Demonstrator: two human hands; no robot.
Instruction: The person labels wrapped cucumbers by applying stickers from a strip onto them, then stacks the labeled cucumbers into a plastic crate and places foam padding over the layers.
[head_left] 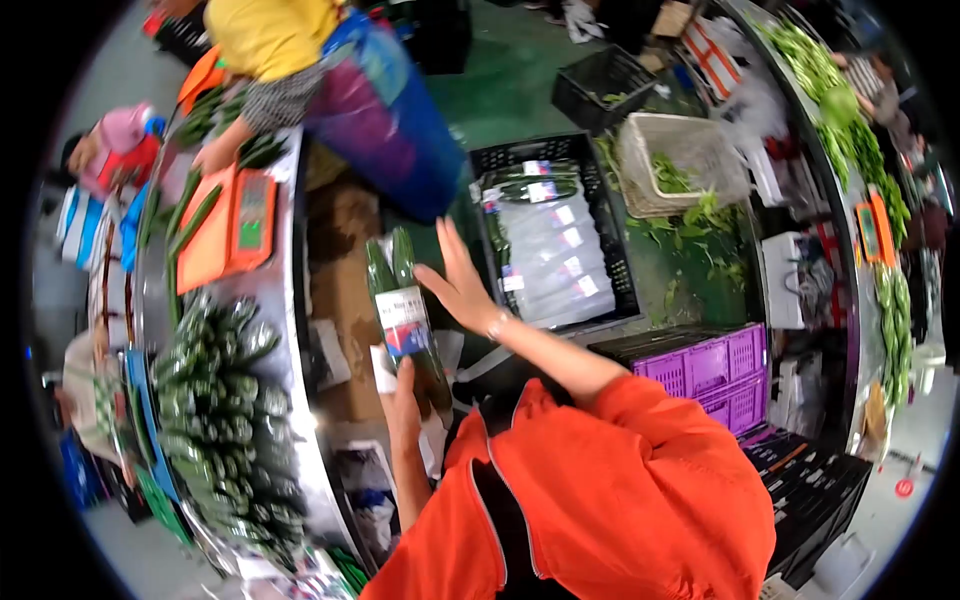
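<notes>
Head view shows your left hand [404, 398] wrapped around the lower end of one sealed cucumber pack [404, 312], which you hold up in the air between the bench [288, 300] on your left and the black crate [556, 232] ahead of you. Two cucumbers lie side by side inside that pack, and one white label with a red and blue band crosses its middle. Your right hand [458, 287] is spread wide, fingers apart, palm toward the pack's right edge; whether it touches the wrap cannot be told. Both your sleeves are orange. The black crate stands on the floor just past your right hand and holds a stack of wrapped packs, at least six labels showing on them. To its right stands one pale basket [680, 160] with a few green leaves inside, and more leaves are scattered on the green floor below it. Two purple crates [712, 370] sit stacked near your right elbow, with black crates beside them. On the bench, one heap of loose cucumbers [228, 400] lies near you, too many to count, and one orange scale [250, 218] sits farther along. Beyond the scale one person in a yellow top [275, 35] leans over the bench with a hand on more cucumbers.
</notes>
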